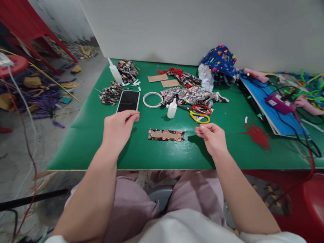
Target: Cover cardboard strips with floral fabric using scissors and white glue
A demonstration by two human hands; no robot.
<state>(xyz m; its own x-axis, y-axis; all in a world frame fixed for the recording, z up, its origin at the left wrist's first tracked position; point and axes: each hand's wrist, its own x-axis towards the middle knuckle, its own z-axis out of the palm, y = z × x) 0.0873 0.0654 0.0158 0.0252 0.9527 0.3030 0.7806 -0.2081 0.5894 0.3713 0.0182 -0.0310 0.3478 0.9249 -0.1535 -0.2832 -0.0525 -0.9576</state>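
My left hand (pixel 118 129) hovers over the table by the lower end of a phone (pixel 128 101). Its thumb and fingers are pressed together; anything between them is hidden. Just below the scissors (pixel 200 113), with one red and one yellow handle loop, my right hand (pixel 212 137) is closed in a pinch too. Whatever it may hold is too small to make out. Between both hands, touched by neither, lies a flat strip of flowered fabric (pixel 166 138) with a brown card piece (pixel 165 135) on it. A small white glue bottle (pixel 171 110) stands behind the strip.
Across the green table (pixel 139 152) lie a white ring (pixel 152 99), flowered fabric (pixel 191 96), brown cards (pixel 157 78) and a larger white bottle (pixel 115 72). On the right are red threads (pixel 258 135), a blue folder (pixel 275 108) and a purple device (pixel 279 103) with cables.
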